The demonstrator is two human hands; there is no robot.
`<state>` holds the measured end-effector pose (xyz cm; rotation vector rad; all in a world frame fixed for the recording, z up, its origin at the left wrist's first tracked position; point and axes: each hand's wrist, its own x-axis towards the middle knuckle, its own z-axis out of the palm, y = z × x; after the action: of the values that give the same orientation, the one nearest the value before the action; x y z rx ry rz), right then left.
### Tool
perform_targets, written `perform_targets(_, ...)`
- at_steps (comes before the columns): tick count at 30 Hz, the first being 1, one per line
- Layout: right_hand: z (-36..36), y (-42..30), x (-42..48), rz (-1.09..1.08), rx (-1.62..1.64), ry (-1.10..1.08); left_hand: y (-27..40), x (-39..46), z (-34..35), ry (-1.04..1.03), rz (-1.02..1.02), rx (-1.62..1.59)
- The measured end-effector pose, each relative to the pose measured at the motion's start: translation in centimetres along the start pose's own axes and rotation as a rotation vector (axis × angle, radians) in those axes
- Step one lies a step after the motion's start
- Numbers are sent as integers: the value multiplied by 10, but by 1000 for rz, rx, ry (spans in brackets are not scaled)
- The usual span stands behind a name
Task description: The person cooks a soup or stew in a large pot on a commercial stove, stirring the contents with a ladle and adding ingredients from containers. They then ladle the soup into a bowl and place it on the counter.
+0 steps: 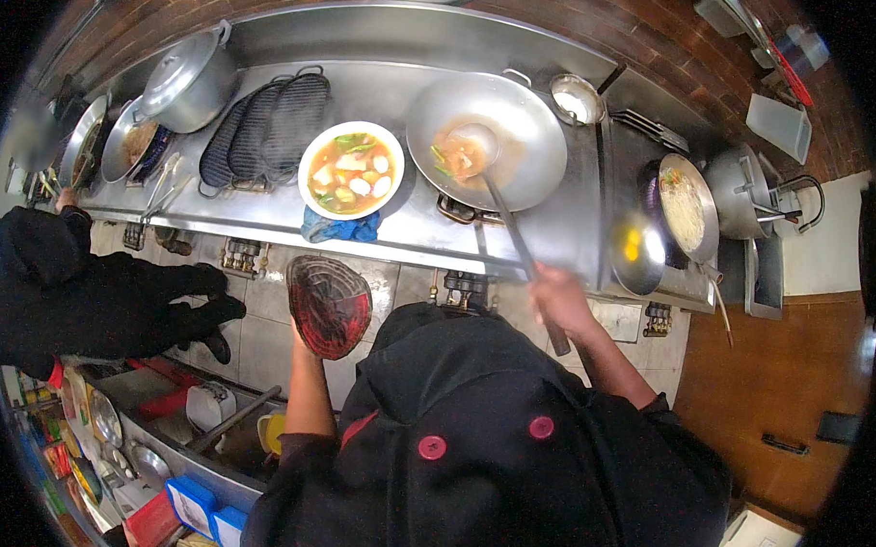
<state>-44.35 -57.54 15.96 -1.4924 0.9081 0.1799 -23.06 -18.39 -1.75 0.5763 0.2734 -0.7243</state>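
My right hand (563,304), slightly blurred, grips the long handle of a metal ladle (507,224). The ladle's bowl rests inside a large steel wok (531,144), in reddish broth (459,157) with a few green pieces. My left hand (303,345) holds up a red-and-black oval dish or lid (330,305) in front of the stove edge; most of its fingers are hidden behind it. Left of the wok stands a white bowl (303,173) full of orange soup with greens and pale chunks. A crumpled blue cloth (342,228) lies at the bowl's near side.
Black ridged griddle plates (263,131) and a lidded aluminium pot (193,87) stand farther left on the steel stove (422,245). A co-worker (77,286) in black is at the left end. To the right are a pan of noodles (683,207) and a shiny metal bowl (638,259).
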Motion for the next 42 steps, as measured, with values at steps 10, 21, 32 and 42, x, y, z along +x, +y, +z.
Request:
perform_targets(10, 14, -2, -11, 53, 569, -237, 3, -19, 3, -35, 15, 6)
perform_targets(21, 20, -22, -1, -7, 486, -222, 1, -20, 8, 5, -59, -70)
perform_targets(32, 17, -72, -30, 1, 389, -295, 7, -32, 0, -43, -6, -34)
perform_targets(42, 52, -59, -5, -53, 244, -431, 13, -30, 9, -21, -1, -9)
